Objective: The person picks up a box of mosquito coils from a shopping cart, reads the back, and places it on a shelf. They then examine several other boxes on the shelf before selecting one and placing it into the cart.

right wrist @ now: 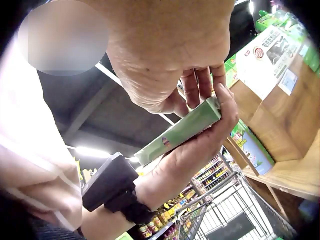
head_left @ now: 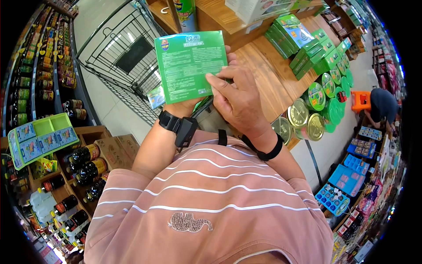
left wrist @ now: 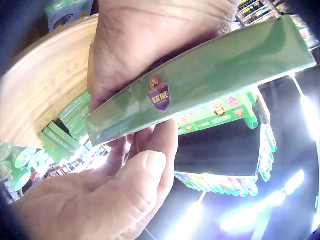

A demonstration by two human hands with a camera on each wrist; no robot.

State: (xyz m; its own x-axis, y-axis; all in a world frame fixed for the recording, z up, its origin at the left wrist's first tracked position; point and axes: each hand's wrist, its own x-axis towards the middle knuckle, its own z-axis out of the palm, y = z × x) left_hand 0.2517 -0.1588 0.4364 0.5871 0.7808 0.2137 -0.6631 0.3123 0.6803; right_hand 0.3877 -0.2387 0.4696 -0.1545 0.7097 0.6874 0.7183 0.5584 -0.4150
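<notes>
A flat green box with printed text is held up in front of the chest, its printed face toward the head camera. My left hand grips it from behind, with fingertips showing past its right edge; in the right wrist view the left hand lies along the box. My right hand is at the box's lower right, its fingers bent loosely and a digit touching the printed face. The left wrist view shows the right hand just below the green side of the box.
A shopping cart stands ahead to the left. Right of it, a wooden display bears stacked green boxes and round tins. Bottles fill shelves at left. A person bends at far right.
</notes>
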